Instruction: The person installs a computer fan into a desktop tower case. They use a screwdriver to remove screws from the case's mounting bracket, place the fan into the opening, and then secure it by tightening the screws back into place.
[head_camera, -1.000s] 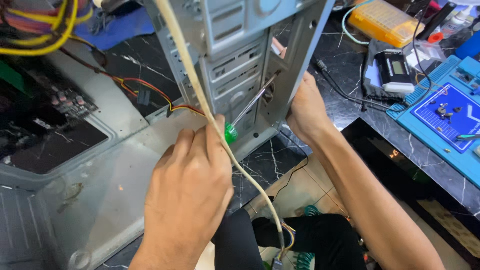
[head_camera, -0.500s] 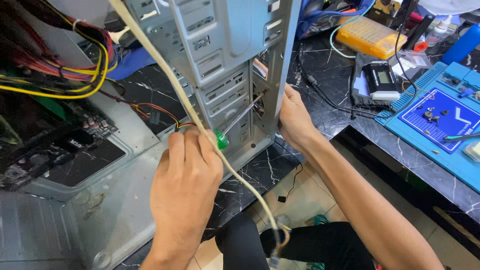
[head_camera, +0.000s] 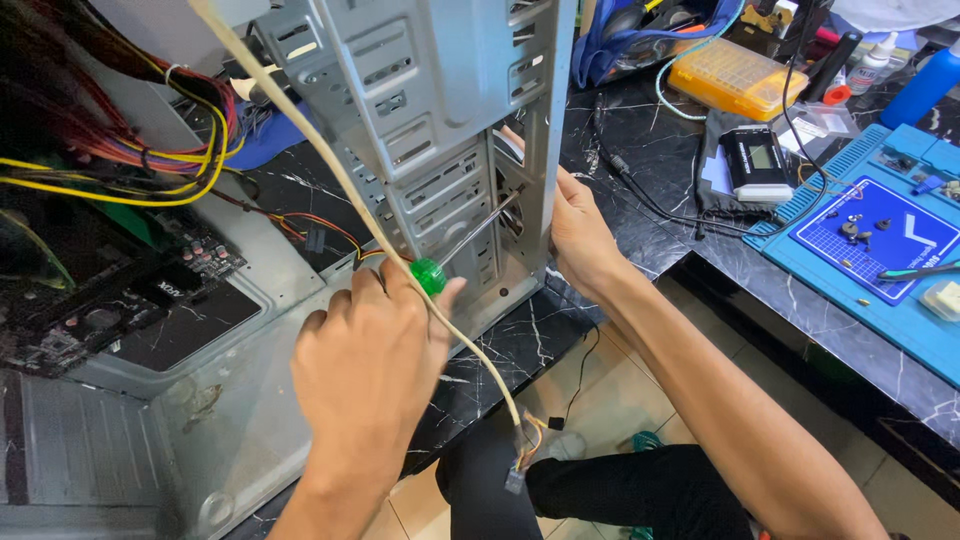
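Far to the left of the left hand's grip, a bundle of yellow and red wires (head_camera: 150, 165) hangs over the circuit board (head_camera: 110, 310) lying in the open computer case (head_camera: 440, 110). If the case shifts, these wires could drag across the board.

The left hand (head_camera: 365, 365) is closed around the green handle of a screwdriver (head_camera: 445, 262), fingers wrapped tight; the metal shaft runs up and to the right from the grip into the drive cage of the case. The tip is hidden behind the metal, so whether it sits on a screw cannot be told. A slip there would likely strip the screw head or jab the tip against the sheet metal.

A cream cable (head_camera: 330, 170) crosses right over this grip, from above it down to a small plug (head_camera: 517, 478) dangling below the table (head_camera: 520, 350) edge. As the handle turns, the cable could catch on the knuckles or wind round the shaft and tug its plug.

To the right of the screwdriver grip, the right hand (head_camera: 580, 235) is clamped on the front edge of the case, fingers curled behind the metal. That edge looks thin, so a hard push could cut them, and a loosened hold could let the case tip.

Further right on the table lie a yellow parts box (head_camera: 735, 80) and a blue work mat (head_camera: 880, 240), well apart from both hands.
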